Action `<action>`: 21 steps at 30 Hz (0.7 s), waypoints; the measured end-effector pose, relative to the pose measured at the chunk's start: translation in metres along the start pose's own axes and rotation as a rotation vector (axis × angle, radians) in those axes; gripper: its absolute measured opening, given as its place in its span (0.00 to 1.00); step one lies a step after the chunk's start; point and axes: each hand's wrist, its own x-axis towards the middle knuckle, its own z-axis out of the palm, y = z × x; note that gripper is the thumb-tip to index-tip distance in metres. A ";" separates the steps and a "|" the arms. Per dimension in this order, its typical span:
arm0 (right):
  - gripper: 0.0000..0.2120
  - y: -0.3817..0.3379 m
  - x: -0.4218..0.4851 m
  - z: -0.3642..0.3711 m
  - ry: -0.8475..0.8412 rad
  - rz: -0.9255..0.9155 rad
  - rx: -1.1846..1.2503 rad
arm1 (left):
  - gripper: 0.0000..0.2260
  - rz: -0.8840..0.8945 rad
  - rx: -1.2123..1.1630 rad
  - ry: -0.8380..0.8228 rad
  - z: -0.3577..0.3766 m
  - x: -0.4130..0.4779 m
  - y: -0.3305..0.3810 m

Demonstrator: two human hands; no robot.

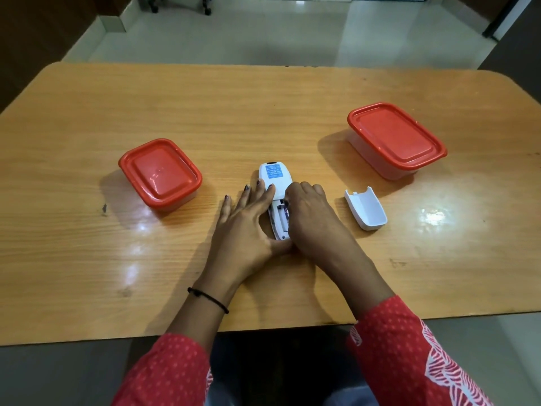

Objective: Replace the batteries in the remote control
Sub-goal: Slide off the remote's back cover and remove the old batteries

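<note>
Two sets of fingers meet at the centre of the frame, over the remote control (276, 177). The right hand (310, 212) curls its fingers down into the open battery compartment (277, 222), one fingertip (287, 204) on the upper end of a battery (285, 213) lying in the right-hand slot. The thumb is hidden under the hand, so I cannot tell whether it pinches the battery or only presses on it. The left hand (248, 227) is flat, fingers straight and spread, with fingertips on the remote's labelled back and the thumb against its lower end, pinning it to the table (292, 106). The remote lies face down, its long axis running from lower centre toward the top of the frame. The battery lies along that same line, directly under the right fingers. I judge the next move belongs to the right hand, working along or up from that axis, while the left only steadies. The slot to the left looks empty. Farther out, the white battery cover (366, 208) lies loose just right of the right hand. One red-lidded container (160, 172) sits at centre left and another container (396, 139) at upper right, both closed.
</note>
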 end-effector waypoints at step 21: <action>0.08 0.002 -0.019 0.000 0.019 -0.137 0.164 | 0.40 0.045 0.061 -0.024 -0.002 -0.001 -0.004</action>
